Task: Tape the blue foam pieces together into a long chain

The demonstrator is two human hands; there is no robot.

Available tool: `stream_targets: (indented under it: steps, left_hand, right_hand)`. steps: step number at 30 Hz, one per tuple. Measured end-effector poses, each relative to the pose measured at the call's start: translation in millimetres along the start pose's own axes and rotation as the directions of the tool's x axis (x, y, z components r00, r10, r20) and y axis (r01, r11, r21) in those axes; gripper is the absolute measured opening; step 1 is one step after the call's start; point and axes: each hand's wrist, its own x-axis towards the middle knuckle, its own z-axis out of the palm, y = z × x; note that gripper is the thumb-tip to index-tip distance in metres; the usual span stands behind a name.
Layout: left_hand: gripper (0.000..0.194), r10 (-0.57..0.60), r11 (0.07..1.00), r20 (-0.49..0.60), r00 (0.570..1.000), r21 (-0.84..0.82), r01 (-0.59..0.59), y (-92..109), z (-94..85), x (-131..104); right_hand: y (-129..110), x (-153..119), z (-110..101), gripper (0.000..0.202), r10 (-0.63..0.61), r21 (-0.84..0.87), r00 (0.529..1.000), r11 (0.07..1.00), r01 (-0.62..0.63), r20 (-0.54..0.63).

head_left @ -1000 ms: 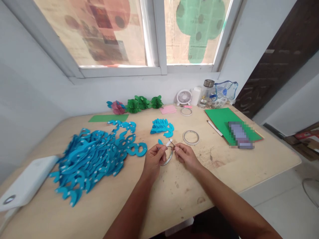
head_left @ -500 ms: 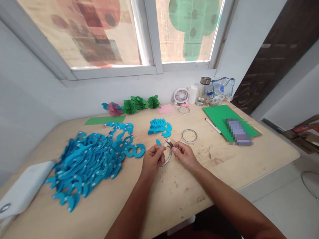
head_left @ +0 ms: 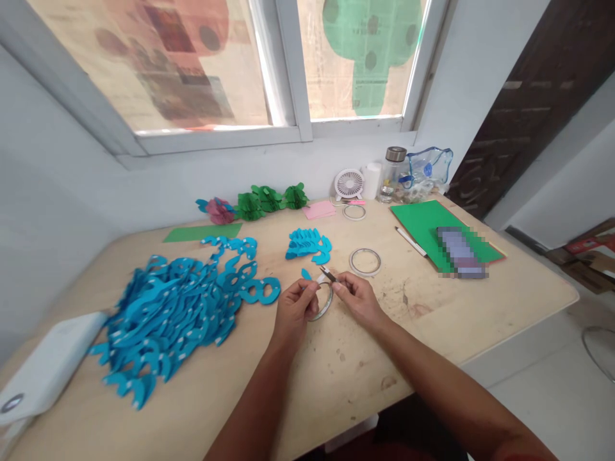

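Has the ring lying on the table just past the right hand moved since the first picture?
No, neither way: the ring sits the same against the dark mark on the tabletop. Only the view shifted.

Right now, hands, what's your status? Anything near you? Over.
Left hand: holding ring. Right hand: gripping dark pointed tool. Nearby: small blue piece just beyond left hand, second ring beyond right.

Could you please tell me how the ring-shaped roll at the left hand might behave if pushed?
The ring-shaped roll at the left hand is probably light for its size, as its middle is open. Its round band suggests it could roll on edge. It is likely fairly stiff, since its visible arc curves evenly.
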Motion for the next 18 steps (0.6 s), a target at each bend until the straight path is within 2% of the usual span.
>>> stream_targets:
  steps: [6,12,18]
  left_hand:
    - [0.026,0.003,1.0,0.007,1.0,0.013,-0.003,0.0,0.6,-0.3]
    - [0.025,0.026,1.0,-0.024,0.999,-0.01,-0.026,0.7,-0.2,0.3]
    - [0.027,0.029,1.0,-0.008,1.0,-0.003,-0.029,0.9,0.9,-0.3]
  right_hand:
    - [-0.7,-0.8,-0.2,0.021,0.023,-0.05,0.998,0.998,-0.025,-0.052]
    - [1.2,-0.2,0.0,0.02,0.036,-0.054,0.999,0.998,-0.037,-0.025]
    - [1.1,-1.1,0.4,0.023,0.042,-0.056,0.999,0.998,-0.041,0.02]
